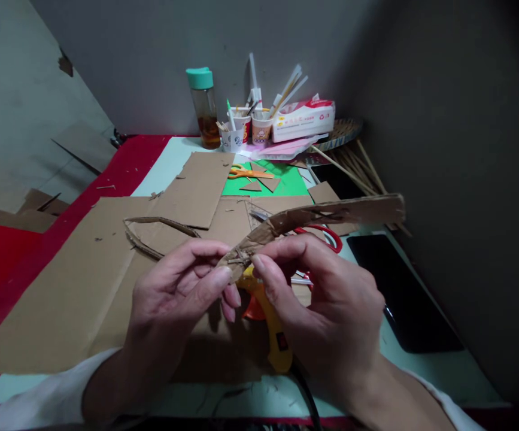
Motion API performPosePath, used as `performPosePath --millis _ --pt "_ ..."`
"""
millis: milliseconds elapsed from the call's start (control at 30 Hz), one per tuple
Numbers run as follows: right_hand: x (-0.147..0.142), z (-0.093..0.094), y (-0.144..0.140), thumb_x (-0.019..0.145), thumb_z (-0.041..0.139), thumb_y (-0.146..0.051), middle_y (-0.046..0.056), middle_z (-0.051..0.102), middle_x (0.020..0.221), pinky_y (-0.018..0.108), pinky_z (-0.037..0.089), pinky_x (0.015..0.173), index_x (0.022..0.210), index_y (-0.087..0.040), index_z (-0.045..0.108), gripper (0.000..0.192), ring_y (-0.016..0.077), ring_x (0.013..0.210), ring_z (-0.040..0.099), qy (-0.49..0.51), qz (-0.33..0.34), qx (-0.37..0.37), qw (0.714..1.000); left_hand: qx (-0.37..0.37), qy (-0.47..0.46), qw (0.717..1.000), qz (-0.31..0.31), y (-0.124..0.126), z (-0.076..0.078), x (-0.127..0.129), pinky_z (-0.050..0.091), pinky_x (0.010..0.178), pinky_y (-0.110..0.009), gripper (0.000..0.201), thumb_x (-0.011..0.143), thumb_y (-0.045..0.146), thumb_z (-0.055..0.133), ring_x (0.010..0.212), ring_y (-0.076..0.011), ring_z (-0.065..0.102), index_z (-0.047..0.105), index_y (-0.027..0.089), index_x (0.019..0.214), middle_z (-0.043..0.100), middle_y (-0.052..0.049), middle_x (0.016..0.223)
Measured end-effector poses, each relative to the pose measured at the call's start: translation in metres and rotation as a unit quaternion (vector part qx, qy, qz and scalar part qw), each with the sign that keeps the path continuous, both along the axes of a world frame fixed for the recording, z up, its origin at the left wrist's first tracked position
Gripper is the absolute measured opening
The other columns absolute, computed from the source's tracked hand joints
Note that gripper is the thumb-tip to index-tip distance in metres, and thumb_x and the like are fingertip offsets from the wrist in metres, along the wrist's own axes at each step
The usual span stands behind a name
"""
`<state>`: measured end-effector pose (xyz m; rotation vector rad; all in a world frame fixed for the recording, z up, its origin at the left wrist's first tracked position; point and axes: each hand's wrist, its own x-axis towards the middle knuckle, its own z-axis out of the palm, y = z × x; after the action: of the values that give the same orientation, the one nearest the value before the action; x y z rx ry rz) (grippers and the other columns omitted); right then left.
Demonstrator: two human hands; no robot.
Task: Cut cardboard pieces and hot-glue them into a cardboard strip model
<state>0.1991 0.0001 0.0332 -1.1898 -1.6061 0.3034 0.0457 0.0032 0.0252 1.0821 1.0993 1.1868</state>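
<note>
Held up between both hands is a long, bent cardboard strip [295, 220], its far end reaching out to the right. My left hand [182, 287] grips its near end between thumb and fingers. My right hand [326, 293] pinches at the strip close by, where small torn bits of cardboard stick up; whether a loose scrap is also in that pinch I cannot tell. Under the hands lies a yellow hot glue gun [276, 335] with an orange trigger, partly hidden. Red-handled scissors [333, 238] show behind the right hand. To the left rests a folded cardboard loop [145, 220].
Cardboard sheets [61, 281] cover much of the table. Orange scissors [241, 172] and cardboard triangles lie on a green sheet [293, 179]. A bottle [206, 114], paper cups [263, 129] and a tissue pack [304, 123] stand at the back. A black tablet [405, 293] lies right.
</note>
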Motion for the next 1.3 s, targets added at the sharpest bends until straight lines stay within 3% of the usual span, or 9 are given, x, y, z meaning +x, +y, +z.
performPosePath --millis 100,367,500,600,800,900,1100,1300 --pt "-0.001 -0.002 0.000 0.086 0.068 -0.008 -0.004 0.071 0.063 0.015 0.049 0.057 0.075 -0.014 0.069 0.013 0.0057 0.053 0.061 -0.007 -0.006 0.019 1.000 -0.001 -0.008 1.000 -0.004 0.000 0.001 0.003 0.056 0.052 -0.020 0.011 0.082 0.016 0.072 0.050 -0.0122 0.067 0.071 0.024 0.090 0.073 0.005 0.058" --pt "-0.002 -0.008 0.002 0.089 0.067 -0.011 -0.002 0.065 0.062 0.023 0.046 0.055 0.076 -0.014 0.066 0.013 0.0082 0.052 0.058 -0.027 -0.007 0.039 0.999 -0.008 0.007 0.998 0.065 -0.010 0.015 0.014 0.059 0.057 -0.015 0.023 0.079 0.002 0.071 0.053 -0.0082 0.071 0.075 0.025 0.082 0.076 0.009 0.066" --pt "-0.003 -0.013 0.001 0.090 0.069 -0.014 -0.003 0.067 0.069 0.027 0.045 0.056 0.087 -0.018 0.062 0.009 0.0108 0.056 0.061 -0.042 -0.022 0.046 0.998 0.020 0.020 0.997 0.076 -0.011 0.007 0.013 0.061 0.059 -0.016 0.021 0.080 0.005 0.071 0.057 -0.0093 0.073 0.076 0.026 0.083 0.078 0.008 0.071" --pt "-0.002 -0.014 0.001 0.089 0.071 -0.016 -0.004 0.065 0.077 0.028 0.047 0.058 0.100 -0.021 0.057 0.019 0.0120 0.061 0.061 0.002 -0.009 0.012 1.000 0.041 0.023 0.995 0.090 -0.008 -0.001 0.011 0.061 0.059 -0.016 0.021 0.079 0.006 0.073 0.055 -0.0092 0.073 0.077 0.026 0.084 0.077 0.009 0.069" --pt "0.012 0.000 0.004 0.088 0.071 -0.021 -0.004 0.063 0.084 0.026 0.053 0.065 0.103 -0.024 0.054 0.023 0.0127 0.074 0.062 0.163 0.072 -0.111 0.978 0.038 -0.017 0.998 -0.040 0.004 -0.010 -0.003 0.064 0.057 -0.019 0.009 0.088 0.016 0.072 0.055 -0.0147 0.076 0.071 0.024 0.092 0.078 0.004 0.063" --pt "0.016 0.005 0.007 0.090 0.068 -0.027 -0.003 0.064 0.087 0.026 0.053 0.066 0.101 -0.025 0.057 0.015 0.0134 0.079 0.062 0.189 0.083 -0.145 0.968 0.031 -0.020 0.998 -0.045 0.007 -0.011 -0.006 0.065 0.060 -0.021 0.009 0.092 0.020 0.071 0.059 -0.0159 0.078 0.068 0.023 0.099 0.078 0.001 0.068" --pt "0.013 0.002 0.011 0.089 0.065 -0.024 -0.004 0.063 0.075 0.027 0.046 0.060 0.088 -0.022 0.058 0.007 0.0130 0.067 0.057 0.134 0.115 -0.183 0.967 0.048 -0.014 0.997 -0.065 0.006 -0.011 -0.004 0.064 0.063 -0.021 0.012 0.092 0.020 0.072 0.062 -0.0148 0.078 0.067 0.022 0.102 0.075 0.003 0.073" --pt "0.016 0.002 0.011 0.090 0.061 -0.016 -0.007 0.056 0.063 0.022 0.037 0.051 0.074 -0.021 0.054 0.019 0.0089 0.055 0.049 0.104 0.094 -0.157 0.978 0.011 -0.003 0.996 -0.086 0.004 -0.011 -0.010 0.063 0.061 -0.027 0.012 0.096 0.030 0.064 0.061 -0.0180 0.075 0.068 0.023 0.105 0.078 -0.001 0.074"
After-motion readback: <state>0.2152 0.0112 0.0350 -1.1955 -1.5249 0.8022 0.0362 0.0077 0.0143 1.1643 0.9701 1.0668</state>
